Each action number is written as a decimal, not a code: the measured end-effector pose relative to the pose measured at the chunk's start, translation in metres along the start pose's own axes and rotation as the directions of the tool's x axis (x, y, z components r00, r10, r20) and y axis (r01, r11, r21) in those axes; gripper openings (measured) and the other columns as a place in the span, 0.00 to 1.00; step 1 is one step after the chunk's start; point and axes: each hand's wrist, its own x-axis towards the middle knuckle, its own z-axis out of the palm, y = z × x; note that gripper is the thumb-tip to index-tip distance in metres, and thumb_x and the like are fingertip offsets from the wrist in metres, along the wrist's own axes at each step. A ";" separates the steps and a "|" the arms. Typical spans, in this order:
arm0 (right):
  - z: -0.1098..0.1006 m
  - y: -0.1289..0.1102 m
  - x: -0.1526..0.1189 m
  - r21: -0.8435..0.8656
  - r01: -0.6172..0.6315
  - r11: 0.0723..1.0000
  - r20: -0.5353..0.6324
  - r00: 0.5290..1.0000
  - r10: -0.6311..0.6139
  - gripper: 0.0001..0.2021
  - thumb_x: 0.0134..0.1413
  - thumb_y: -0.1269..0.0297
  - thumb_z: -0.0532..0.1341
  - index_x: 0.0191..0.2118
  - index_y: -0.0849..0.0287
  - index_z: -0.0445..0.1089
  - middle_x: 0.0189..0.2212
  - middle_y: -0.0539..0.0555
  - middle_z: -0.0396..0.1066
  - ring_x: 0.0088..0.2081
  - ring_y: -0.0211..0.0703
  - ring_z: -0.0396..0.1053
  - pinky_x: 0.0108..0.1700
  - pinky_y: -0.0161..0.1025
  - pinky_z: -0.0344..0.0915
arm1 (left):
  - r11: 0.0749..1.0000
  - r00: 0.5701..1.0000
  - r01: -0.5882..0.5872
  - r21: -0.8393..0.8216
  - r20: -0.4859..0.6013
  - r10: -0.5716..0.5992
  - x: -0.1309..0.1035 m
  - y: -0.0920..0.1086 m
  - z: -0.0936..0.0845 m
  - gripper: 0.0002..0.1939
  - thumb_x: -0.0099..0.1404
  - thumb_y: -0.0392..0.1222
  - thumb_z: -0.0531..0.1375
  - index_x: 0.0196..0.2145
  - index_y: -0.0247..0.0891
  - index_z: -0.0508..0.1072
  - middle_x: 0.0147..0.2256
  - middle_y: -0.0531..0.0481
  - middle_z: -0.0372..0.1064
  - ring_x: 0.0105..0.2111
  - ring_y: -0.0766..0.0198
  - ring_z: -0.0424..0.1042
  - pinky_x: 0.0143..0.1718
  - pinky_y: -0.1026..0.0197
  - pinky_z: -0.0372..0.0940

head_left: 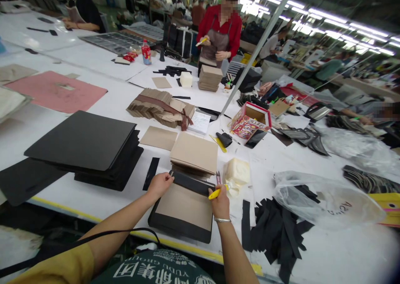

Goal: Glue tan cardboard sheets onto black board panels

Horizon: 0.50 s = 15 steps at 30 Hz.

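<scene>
Near the table's front edge lies a stack of black panels (184,234) with a tan board (187,203) on top. Across the board's far edge runs a black strip (192,183). My left hand (161,187) pinches the strip's left end. In my right hand (220,204) is a yellow-handled brush (214,193), its pale tip pointing right, while the fingers touch the strip's right end. Just beyond stands a pile of tan boards (194,150). A whitish tub (236,171) sits beside my right hand, with small scissors (218,177) close by.
Large black sheets (84,138) are stacked at left. Loose black strips (278,234) and a clear plastic bag (325,196) lie at right. Farther back are tied tan pieces (159,107), a red box (250,119) and a slanted metal pole (259,46). A co-worker in red (220,30) stands opposite.
</scene>
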 end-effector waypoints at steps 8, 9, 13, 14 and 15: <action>0.005 0.000 0.009 -0.095 0.026 0.995 0.030 0.999 -0.023 0.10 0.51 0.58 0.53 0.36 0.58 0.57 0.21 0.47 0.60 0.21 0.38 0.60 0.24 0.34 0.55 | 0.982 0.999 -0.023 0.190 -0.027 0.029 0.005 0.001 0.008 0.13 0.56 0.46 0.53 0.18 0.38 0.64 0.18 0.54 0.61 0.20 0.68 0.59 0.23 0.65 0.46; 0.006 0.000 0.010 -0.105 0.031 0.994 0.030 0.999 -0.028 0.10 0.51 0.57 0.53 0.36 0.58 0.57 0.21 0.47 0.60 0.21 0.38 0.60 0.24 0.34 0.55 | 0.979 0.999 -0.023 0.203 -0.026 0.029 0.005 0.001 0.008 0.13 0.56 0.46 0.53 0.18 0.38 0.64 0.18 0.54 0.61 0.20 0.68 0.59 0.23 0.65 0.46; 0.009 0.002 0.011 -0.113 0.042 0.993 0.031 0.999 -0.039 0.11 0.51 0.57 0.53 0.37 0.58 0.57 0.22 0.48 0.61 0.21 0.38 0.61 0.24 0.34 0.55 | 0.970 0.999 -0.019 0.242 -0.022 0.025 0.006 0.002 0.008 0.13 0.56 0.45 0.53 0.18 0.38 0.64 0.18 0.54 0.62 0.21 0.67 0.60 0.23 0.65 0.46; 0.010 0.002 0.011 -0.114 0.041 0.993 0.027 0.999 -0.038 0.11 0.51 0.57 0.53 0.37 0.58 0.57 0.22 0.48 0.61 0.21 0.39 0.61 0.24 0.34 0.55 | 0.968 0.999 -0.018 0.250 -0.022 0.024 0.006 0.002 0.008 0.13 0.56 0.45 0.53 0.18 0.38 0.64 0.18 0.54 0.62 0.21 0.67 0.60 0.23 0.66 0.47; 0.010 0.003 0.011 -0.118 0.039 0.992 0.024 0.999 -0.036 0.11 0.51 0.57 0.53 0.37 0.58 0.57 0.23 0.49 0.61 0.21 0.39 0.61 0.24 0.34 0.55 | 0.967 0.999 -0.017 0.256 -0.022 0.024 0.006 0.002 0.009 0.12 0.56 0.45 0.52 0.18 0.38 0.64 0.19 0.53 0.62 0.21 0.67 0.60 0.23 0.66 0.47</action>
